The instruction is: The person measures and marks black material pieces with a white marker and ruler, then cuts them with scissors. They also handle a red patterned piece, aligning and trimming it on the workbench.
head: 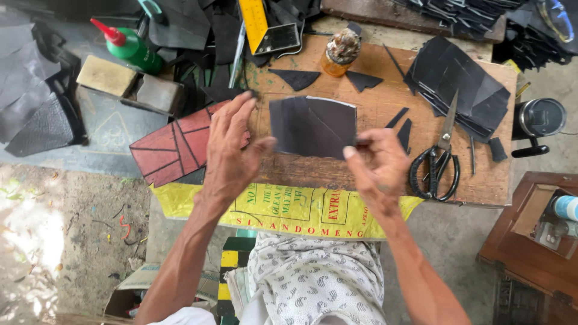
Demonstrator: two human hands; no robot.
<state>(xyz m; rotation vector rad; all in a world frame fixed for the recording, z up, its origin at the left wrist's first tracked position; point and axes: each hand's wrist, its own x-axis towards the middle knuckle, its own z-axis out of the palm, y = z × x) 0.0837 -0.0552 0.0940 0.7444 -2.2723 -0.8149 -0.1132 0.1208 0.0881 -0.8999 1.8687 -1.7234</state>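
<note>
Nearest, at 6 o'clock: patterned cloth over lap (pixel 313 283), yellow printed sack (pixel 289 210) draped over front edge of bench (pixel 385 102).

Just above: left hand (pixel 232 150) at 9 o'clock of dark leather piece (pixel 313 126), fingers spread, thumb tip touching piece's lower left edge, no firm grip visible. Right hand (pixel 376 165) at 4 o'clock of same piece, thumb and forefinger pinching lower right corner. Piece held up betw. both hands, over bench centre, seemingly lifted off surface; long axis approx. 9-to-3, seam lines crossing face. Right hand the one actually gripping; left only steadying. Piece lies at 12 o'clock from both wrists, right hand nearer its edge.

At 3 o'clock of right hand, just beside: black-handled scissors (pixel 438 162), blades pointing to 12. Red panel w/ black lines (pixel 174 147) at 9 o'clock, under left hand.

Farther: two small dark triangles either side of amber glue jar (pixel 340 54) at 12 o'clock. Stack of black cut pieces (pixel 463 84) at 2 o'clock. Green squeeze bottle w/ red nozzle (pixel 132 48) at 10 o'clock, yellow ruler (pixel 254 21) beyond.
</note>
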